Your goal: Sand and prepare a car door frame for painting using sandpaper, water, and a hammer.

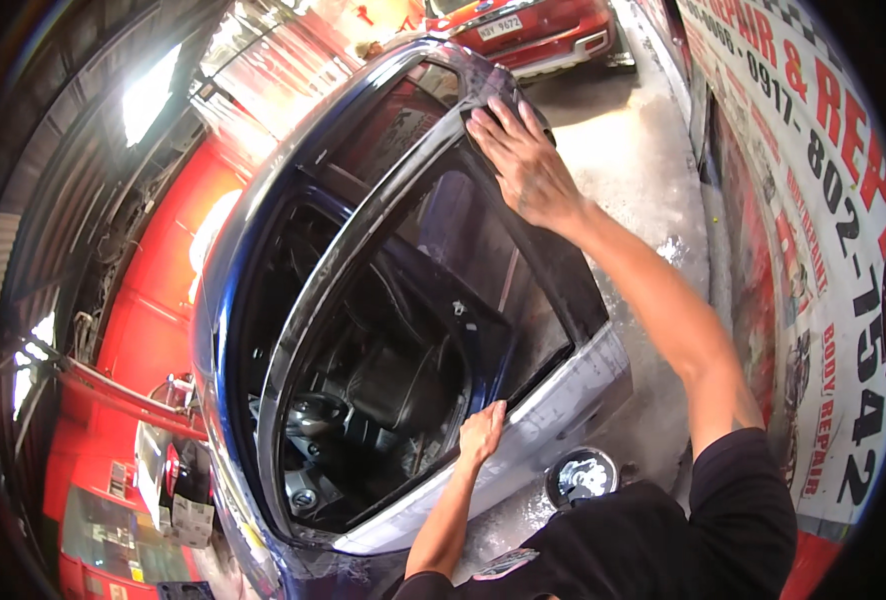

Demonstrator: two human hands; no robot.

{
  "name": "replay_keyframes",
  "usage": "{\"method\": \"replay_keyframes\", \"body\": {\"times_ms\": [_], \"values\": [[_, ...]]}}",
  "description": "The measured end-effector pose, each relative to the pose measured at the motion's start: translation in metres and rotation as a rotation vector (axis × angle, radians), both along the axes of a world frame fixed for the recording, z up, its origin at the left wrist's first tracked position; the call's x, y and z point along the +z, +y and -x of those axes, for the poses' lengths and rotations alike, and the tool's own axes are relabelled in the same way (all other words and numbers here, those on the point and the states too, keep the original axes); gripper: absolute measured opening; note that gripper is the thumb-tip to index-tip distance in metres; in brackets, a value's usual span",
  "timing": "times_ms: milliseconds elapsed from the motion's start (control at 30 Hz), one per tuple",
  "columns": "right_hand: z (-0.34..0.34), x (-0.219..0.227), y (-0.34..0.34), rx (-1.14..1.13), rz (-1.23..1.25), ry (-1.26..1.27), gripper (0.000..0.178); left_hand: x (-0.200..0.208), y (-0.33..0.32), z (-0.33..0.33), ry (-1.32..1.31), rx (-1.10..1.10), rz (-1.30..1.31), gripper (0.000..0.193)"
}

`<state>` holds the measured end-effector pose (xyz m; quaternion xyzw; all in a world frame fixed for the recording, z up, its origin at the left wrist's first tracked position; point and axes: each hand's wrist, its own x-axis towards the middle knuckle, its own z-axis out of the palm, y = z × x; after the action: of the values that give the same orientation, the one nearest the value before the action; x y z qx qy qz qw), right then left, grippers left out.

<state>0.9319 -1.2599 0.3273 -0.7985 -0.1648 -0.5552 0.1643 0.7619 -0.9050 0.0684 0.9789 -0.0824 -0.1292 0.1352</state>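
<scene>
In front of me stands a dark blue car (pixel 225 300) with a door (pixel 573 385) swung open. The door's lower panel is dull, patchy grey, and its window frame is dark and scuffed. My left hand (pixel 483 430) is closed over the window sill edge of this door. At the top corner of the window frame lies my right hand (pixel 528 170), flat with its fingers stretched out. Something dark shows beside and under those fingers; I cannot make out whether it is a separate pad or part of the frame. Seats and a steering wheel (pixel 315 408) appear through the window opening.
A round dark bucket (pixel 581 476) with whitish, shiny contents stands on the wet concrete floor close to me. A red vehicle (pixel 523 40) is parked beyond the car. Along the right runs a printed banner (pixel 813 250). More red bodywork (pixel 153 290) and assorted items fill the left side.
</scene>
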Motion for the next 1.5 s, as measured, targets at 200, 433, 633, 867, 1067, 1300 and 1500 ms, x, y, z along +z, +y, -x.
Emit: {"method": "replay_keyframes", "body": {"times_ms": [200, 433, 633, 867, 1067, 1300, 1500], "values": [[-0.005, 0.018, 0.022, -0.087, 0.059, -0.027, 0.05, 0.004, -0.003, -0.001, -0.058, -0.03, 0.07, 0.066], [-0.006, 0.031, 0.02, -0.202, 0.143, -0.042, 0.047, 0.009, -0.005, -0.002, -0.018, -0.006, 0.004, 0.06], [-0.007, 0.039, 0.002, -0.212, 0.148, -0.024, 0.048, 0.008, -0.004, -0.001, -0.03, -0.022, 0.008, 0.061], [-0.003, 0.047, -0.007, -0.221, 0.163, 0.017, 0.048, 0.008, -0.002, 0.0, -0.013, -0.014, -0.004, 0.06], [0.002, 0.047, 0.007, -0.174, 0.228, 0.042, 0.049, 0.009, 0.001, -0.001, -0.009, -0.024, 0.017, 0.06], [0.001, 0.042, 0.012, -0.223, 0.173, 0.047, 0.051, 0.01, 0.0, 0.001, -0.033, -0.031, 0.011, 0.059], [0.003, 0.03, 0.032, -0.232, 0.154, -0.013, 0.052, 0.006, -0.002, 0.005, -0.07, -0.032, 0.033, 0.058]]}}
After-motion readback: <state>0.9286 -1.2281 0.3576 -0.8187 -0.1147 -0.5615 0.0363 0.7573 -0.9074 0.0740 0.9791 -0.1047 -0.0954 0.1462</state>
